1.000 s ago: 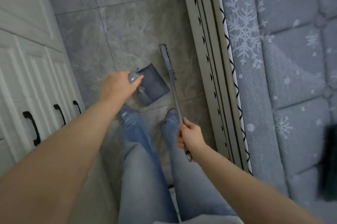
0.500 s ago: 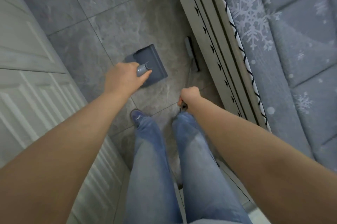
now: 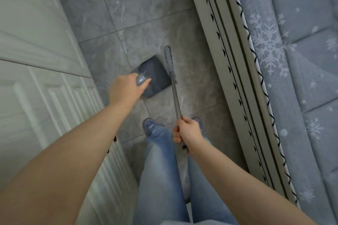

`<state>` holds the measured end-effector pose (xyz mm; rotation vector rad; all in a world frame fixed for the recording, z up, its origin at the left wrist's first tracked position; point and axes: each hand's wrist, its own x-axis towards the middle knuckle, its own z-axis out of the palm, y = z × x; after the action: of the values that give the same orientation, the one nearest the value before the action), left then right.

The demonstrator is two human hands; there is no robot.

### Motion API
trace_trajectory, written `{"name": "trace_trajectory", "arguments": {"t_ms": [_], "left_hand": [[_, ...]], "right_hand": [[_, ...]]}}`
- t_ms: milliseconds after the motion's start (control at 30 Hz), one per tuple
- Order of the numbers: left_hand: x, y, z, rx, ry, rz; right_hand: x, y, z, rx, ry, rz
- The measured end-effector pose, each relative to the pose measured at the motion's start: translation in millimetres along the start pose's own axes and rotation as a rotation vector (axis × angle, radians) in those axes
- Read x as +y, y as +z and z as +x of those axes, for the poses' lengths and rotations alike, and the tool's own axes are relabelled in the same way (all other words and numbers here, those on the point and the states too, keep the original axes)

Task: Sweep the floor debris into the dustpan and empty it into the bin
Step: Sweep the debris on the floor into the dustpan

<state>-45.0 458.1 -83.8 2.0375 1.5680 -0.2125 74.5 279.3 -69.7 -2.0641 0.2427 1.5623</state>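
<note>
A dark grey dustpan (image 3: 155,76) rests on the grey tiled floor (image 3: 146,14) ahead of my feet. My left hand (image 3: 126,89) grips the top of its upright grey handle (image 3: 141,78). My right hand (image 3: 188,131) grips the long grey handle of a broom (image 3: 176,96). The broom head (image 3: 170,61) lies along the dustpan's right edge, bristles toward the pan. No debris is clearly visible on the floor or in the pan. No bin is in view.
White panelled wardrobe doors (image 3: 45,87) with dark handles run along the left. A bed with a beige frame (image 3: 228,60) and a blue snowflake quilt (image 3: 292,60) fills the right. My legs in jeans and blue shoes (image 3: 151,126) stand in the narrow aisle between them.
The broom head has swung from beside the bed frame to the dustpan's right edge. My right hand has pulled back toward me. The dustpan sits nearer my feet than half a second ago.
</note>
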Motion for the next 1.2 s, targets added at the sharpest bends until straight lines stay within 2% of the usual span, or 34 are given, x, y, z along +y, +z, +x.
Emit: {"name": "trace_trajectory", "arguments": {"t_ms": [233,433,667,800,900,1067,1200], "left_hand": [[-69.4,-33.0,-14.7,0.083,-0.237,-0.102],[-98.8,-46.4,-24.1,0.12,-0.404,-0.195],[-106.1,-48.1,19.1,0.203,-0.481,-0.217],[-107.2,-41.5,30.5,0.269,-0.529,-0.231],[-99.1,-37.7,34.4,0.274,-0.577,-0.212],[-83.9,-40.4,38.0,0.254,-0.617,-0.216],[-74.9,-46.2,42.4,0.229,-0.625,-0.22]], "right_hand": [[-96.5,40.1,24.5,-0.058,-0.014,0.092],[-190.6,77.7,51.1,-0.064,-0.042,-0.113],[-263.8,103.7,89.3,-0.079,-0.119,-0.366],[-255.4,123.8,106.2,-0.174,-0.177,-0.763],[-213.8,139.0,94.9,-0.295,-0.172,-0.986],[-150.8,142.1,64.4,-0.392,-0.041,-0.923],[-157.4,124.1,54.9,-0.405,0.07,-0.713]]}}
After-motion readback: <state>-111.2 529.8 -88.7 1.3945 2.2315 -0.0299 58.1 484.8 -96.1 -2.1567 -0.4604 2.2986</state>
